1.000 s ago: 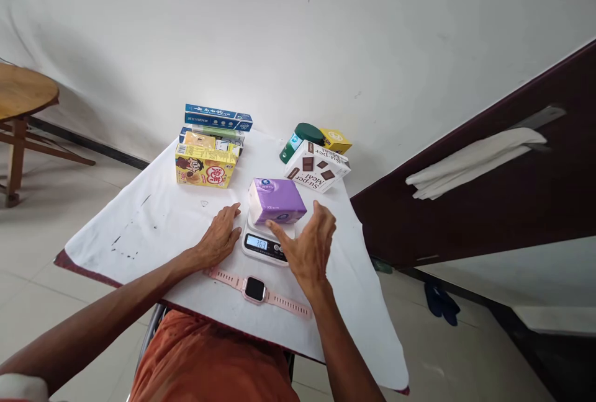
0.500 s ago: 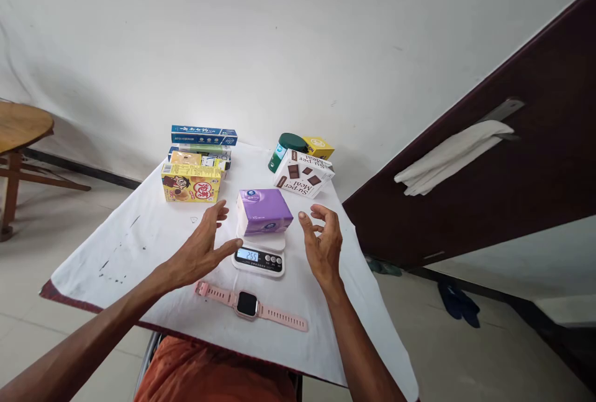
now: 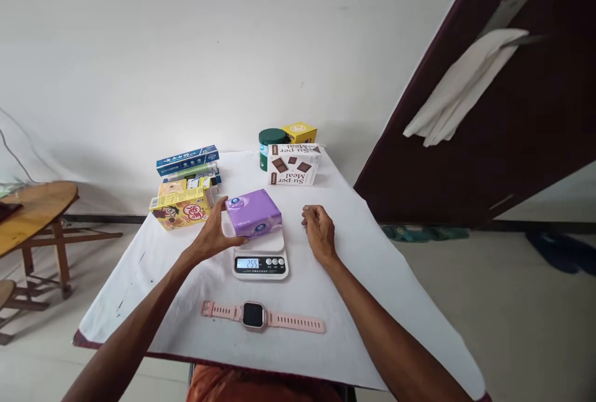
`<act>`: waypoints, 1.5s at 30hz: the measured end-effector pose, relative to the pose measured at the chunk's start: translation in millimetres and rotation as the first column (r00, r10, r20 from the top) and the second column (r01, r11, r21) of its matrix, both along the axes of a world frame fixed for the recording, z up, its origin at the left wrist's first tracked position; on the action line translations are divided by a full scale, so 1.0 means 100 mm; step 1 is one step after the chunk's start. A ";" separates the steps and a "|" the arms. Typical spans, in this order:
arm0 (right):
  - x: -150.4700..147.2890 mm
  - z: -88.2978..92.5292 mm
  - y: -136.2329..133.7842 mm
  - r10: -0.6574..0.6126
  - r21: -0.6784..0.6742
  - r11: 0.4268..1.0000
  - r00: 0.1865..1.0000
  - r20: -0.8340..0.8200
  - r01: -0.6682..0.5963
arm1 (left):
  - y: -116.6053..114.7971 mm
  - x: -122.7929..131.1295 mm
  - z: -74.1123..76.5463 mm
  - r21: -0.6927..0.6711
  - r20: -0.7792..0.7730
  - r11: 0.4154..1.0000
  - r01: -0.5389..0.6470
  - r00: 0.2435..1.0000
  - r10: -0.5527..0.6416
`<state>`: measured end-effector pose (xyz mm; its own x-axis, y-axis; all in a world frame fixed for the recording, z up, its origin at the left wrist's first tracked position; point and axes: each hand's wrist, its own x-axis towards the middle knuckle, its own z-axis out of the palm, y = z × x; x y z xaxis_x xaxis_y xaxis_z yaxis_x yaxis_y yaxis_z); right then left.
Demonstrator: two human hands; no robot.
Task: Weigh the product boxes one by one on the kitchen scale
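Note:
A purple tissue pack lies on a small white kitchen scale whose display reads 255. My left hand grips the pack's left side, thumb at its front edge and fingers on its far corner. My right hand rests on the white tablecloth just right of the scale, fingers curled loosely, holding nothing. A pink smartwatch lies flat near the table's front edge.
A yellow snack box and stacked blue boxes stand at the back left. A white chocolate-print box, a green-lidded jar and a small yellow box stand at the back. A wooden table is left, a dark door right.
My left hand moved in from hovering and took hold of the purple pack's left side. My right hand dropped onto the cloth and curled. The scale reading went from 363 to 255.

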<state>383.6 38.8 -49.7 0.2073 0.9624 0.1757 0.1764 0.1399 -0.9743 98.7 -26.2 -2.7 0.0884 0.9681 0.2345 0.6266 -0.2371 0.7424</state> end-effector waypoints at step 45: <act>0.03 0.03 0.03 0.151 0.016 0.988 0.980 0.127 -0.155 | 0.69 -0.20 0.76 0.315 -0.513 0.949 -0.025 0.836 0.193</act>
